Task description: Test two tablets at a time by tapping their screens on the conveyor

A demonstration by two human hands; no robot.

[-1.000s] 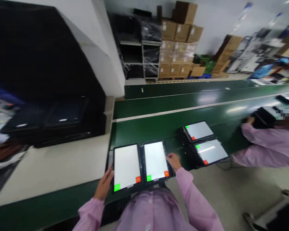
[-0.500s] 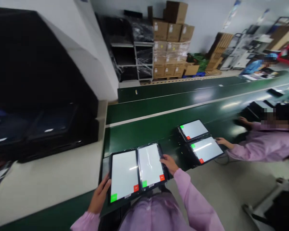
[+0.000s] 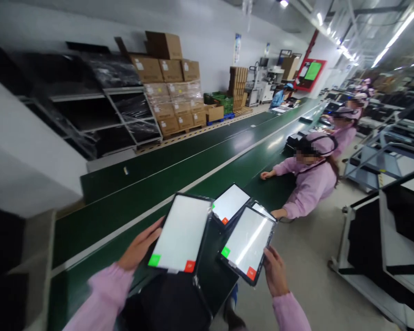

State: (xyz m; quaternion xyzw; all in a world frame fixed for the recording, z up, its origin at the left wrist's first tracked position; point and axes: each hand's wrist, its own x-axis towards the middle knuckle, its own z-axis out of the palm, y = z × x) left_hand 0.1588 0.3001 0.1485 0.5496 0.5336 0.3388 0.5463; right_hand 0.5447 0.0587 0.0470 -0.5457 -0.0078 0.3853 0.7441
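Observation:
My left hand (image 3: 138, 248) grips the left edge of a tablet (image 3: 182, 232) with a lit white screen and green and red squares at its near end. My right hand (image 3: 275, 275) holds a second lit tablet (image 3: 248, 243) by its near right corner. Both tablets are lifted off the green conveyor belt (image 3: 131, 207) and tilted, held apart from each other. Behind them two more lit tablets lie on the belt; the nearer one (image 3: 230, 203) shows most of its screen.
A person in a pink coat (image 3: 310, 181) leans on the belt to the right, hands near the lying tablets. More workers sit further along. Cardboard boxes (image 3: 169, 92) and black shelves stand across the belt. Black trolleys (image 3: 393, 220) stand on the right.
Both tablets have been lifted off the belt and drawn apart. My view has swung right and up along the line; the black hood on the left is mostly out of view.

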